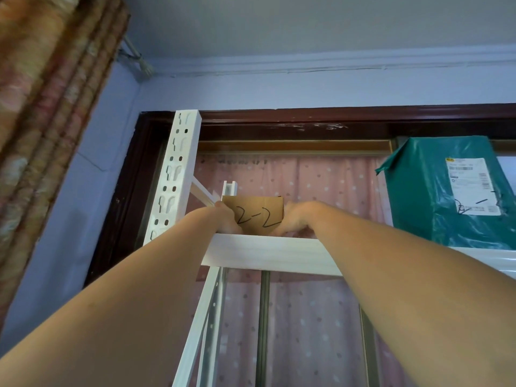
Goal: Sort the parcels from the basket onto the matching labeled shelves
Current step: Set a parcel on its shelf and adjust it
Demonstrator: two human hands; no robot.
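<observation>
On top shelf (pixel 268 251): cardboard parcel (pixel 258 216) marked "2-2".
L hand (pixel 224 219): I grip parcel's left side.
R hand (pixel 294 219): grips right side.
Far right: green parcel (pixel 435 191).

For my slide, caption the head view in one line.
Both hands, left hand and right hand, hold a cardboard parcel marked 2-2 on the top shelf, beside a green-wrapped parcel.
</observation>
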